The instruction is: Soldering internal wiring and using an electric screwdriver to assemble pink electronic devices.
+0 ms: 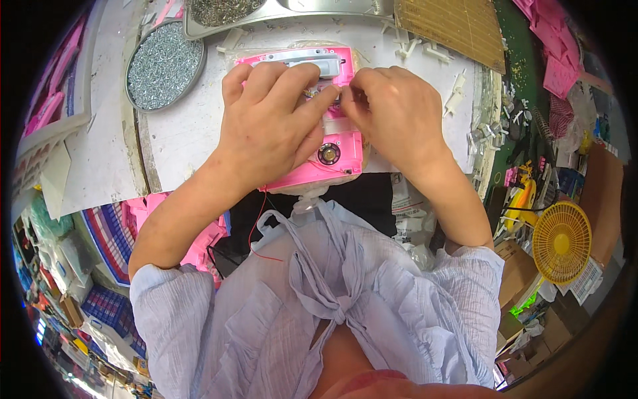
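A pink plastic housing (307,174) lies on the worktable in front of me, with a small round speaker (329,153) in its near part and a silvery-grey plastic part (325,64) across its far end. My left hand (272,123) bends over its left side, closed on it, index finger reaching toward the middle. From the right, my right hand (397,110) meets it there, thumb and index finger pinched together. What that pinch holds is hidden. A thin red wire (250,233) hangs off the housing's near left edge.
At the far left stands a round tray (165,66) full of small screws. Beyond the housing sits a metal tray (272,9) with small metal parts. Corrugated cardboard (453,26) and white plastic pieces (455,95) lie to the right. A yellow fan (561,243) stands beyond my right arm.
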Motion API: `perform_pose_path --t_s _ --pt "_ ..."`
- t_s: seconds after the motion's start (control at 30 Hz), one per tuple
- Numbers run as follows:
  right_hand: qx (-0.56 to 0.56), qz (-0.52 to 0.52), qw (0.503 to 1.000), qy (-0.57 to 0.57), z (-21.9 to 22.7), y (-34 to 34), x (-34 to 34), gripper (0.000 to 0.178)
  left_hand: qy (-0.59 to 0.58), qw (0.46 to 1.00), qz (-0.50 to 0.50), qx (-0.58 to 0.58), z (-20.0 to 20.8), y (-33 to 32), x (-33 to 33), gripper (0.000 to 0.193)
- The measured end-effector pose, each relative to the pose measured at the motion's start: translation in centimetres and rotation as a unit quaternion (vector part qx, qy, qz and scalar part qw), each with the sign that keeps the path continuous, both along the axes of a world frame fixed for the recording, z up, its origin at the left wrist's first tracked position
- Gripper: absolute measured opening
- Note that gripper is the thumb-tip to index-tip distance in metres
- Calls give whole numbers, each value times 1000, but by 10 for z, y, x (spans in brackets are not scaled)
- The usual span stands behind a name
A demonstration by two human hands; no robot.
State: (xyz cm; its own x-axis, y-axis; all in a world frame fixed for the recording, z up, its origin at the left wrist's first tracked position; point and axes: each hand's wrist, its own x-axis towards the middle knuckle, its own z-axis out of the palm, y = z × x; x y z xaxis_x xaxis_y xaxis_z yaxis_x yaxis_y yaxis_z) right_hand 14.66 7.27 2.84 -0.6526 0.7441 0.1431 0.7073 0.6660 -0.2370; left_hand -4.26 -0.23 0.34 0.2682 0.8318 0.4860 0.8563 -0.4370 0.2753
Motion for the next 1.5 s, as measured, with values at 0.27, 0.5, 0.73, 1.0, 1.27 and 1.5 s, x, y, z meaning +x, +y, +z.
perform_pose_path --t_s 0.27,0.5,0.73,1.0,1.27,1.5 --pt "-101 19 995 7 2 14 1 17 12 1000 -10 -13 -4 5 -6 36" --pt "112 112 979 -128 4 2 -12 20 -18 999 -31 -3 -5 12 -7 28" --pt "-463 -123 861 174 -5 30 25 28 -50 995 -88 -15 -4 25 -11 25" --pt "-262 -102 944 172 -12 6 16 24 -40 995 -84 -19 -4 30 -13 20" --pt "-193 -181 933 245 -31 -18 1 16 -10 997 -78 -22 -3 33 -12 14" --pt "-257 -180 894 321 -44 -14 14 18 -43 992 -103 56 -4 52 -3 14"
